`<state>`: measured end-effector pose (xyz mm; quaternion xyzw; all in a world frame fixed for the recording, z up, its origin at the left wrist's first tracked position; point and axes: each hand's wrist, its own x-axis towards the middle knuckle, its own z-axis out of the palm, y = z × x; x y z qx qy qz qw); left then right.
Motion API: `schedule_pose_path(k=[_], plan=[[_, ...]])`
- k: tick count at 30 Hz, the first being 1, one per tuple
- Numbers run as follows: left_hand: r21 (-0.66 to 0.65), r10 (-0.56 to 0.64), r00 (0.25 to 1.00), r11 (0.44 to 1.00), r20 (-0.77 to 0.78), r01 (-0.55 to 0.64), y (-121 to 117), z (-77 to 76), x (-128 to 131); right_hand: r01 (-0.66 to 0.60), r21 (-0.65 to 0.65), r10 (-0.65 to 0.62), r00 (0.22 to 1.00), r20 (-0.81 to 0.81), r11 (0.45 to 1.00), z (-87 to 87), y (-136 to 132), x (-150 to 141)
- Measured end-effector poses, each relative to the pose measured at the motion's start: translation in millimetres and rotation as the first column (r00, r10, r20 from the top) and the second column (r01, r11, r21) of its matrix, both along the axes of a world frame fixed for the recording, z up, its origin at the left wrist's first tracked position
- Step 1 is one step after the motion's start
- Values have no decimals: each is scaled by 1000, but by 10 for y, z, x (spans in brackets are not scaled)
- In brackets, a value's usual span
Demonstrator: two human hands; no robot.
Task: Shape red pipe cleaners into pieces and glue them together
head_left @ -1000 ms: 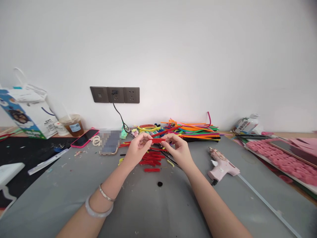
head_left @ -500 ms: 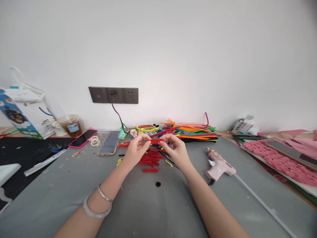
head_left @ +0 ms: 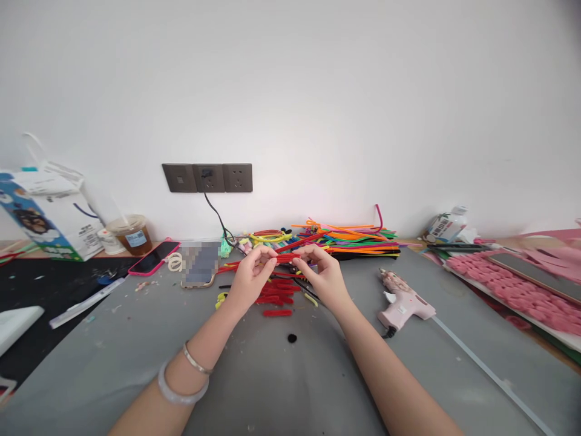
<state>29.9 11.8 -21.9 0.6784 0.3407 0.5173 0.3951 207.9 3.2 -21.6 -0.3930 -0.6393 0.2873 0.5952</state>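
Between my two hands a short, folded red pipe cleaner (head_left: 285, 258) is stretched level above the table. My left hand (head_left: 254, 272) pinches its left end, with two bracelets on that forearm. The other end sits between the thumb and fingers of my right hand (head_left: 322, 272). Beneath my hands lie several short red pipe cleaner pieces (head_left: 276, 299), with one piece (head_left: 277, 313) apart in front. A small black disc (head_left: 292, 338) lies closer to me. Behind, a heap of long coloured pipe cleaners (head_left: 363, 239) rests against the wall.
To the right lie a pink glue gun (head_left: 406, 306) with a long glue stick and a pink fluffy mat (head_left: 508, 287). On the left are two phones (head_left: 154, 257), a drink cup (head_left: 131, 235) and a carton bag (head_left: 54, 212). A black cable (head_left: 216, 215) hangs from the wall socket.
The camera view has shifted slightly. My hands keep their pinch on the red pipe cleaner, with hardly any movement between them.
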Motion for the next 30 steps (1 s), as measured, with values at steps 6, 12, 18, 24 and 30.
schedule_pose_path(k=[6,12,18,24,30], plan=[[9,54,998,999,-15,-53,-25,20,16,13,-7,-13,1000,16,1000,-7,-6,3],[21,58,998,998,-6,-58,-33,5,28,31,9,-31,999,29,999,-20,-4,13],[0,58,998,998,11,-58,-39,12,36,39,2,-39,999,38,999,-35,-3,9],[-75,17,997,997,77,-11,-25,20,45,7,-25,-6,1000,29,1000,-6,-14,9],[-118,-16,995,993,98,28,-20,15,43,-16,-35,16,1000,-7,999,-14,-6,12]])
